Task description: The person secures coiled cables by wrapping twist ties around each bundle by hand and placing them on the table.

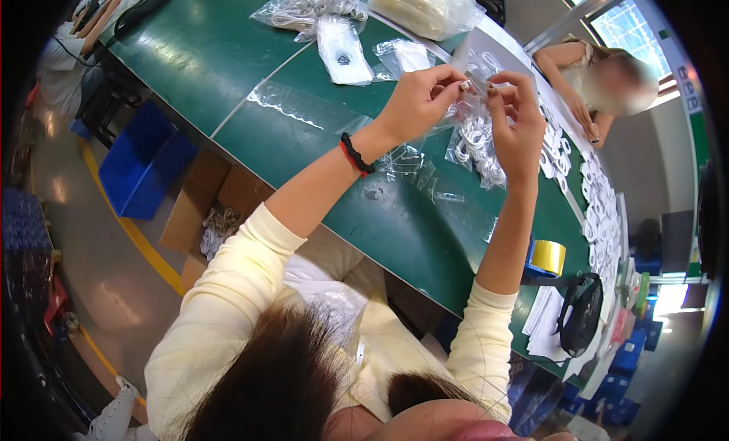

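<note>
My left hand (420, 101) is closed, thumb and forefinger pinching the edge of a clear plastic bag (472, 99) over the green table. Facing it, my right hand (518, 129) is closed on the other side of the same bag. Just below the hands lies a bag of coiled white cables (477, 145). A stack of white cards (343, 52) in plastic is to the left of my left hand. Flat clear bags (402, 161) lie on the table under my forearms. What the bag between my fingers contains is hard to make out.
The green table (250, 160) bears a cable bag (319, 6), a large wrapped pack (425, 8), yellow tape (548, 257), a black pouch (582, 313) and many white rings (600, 205). A co-worker (581, 80) sits across. Blue bin (140, 164) and open carton (199, 213) stand left.
</note>
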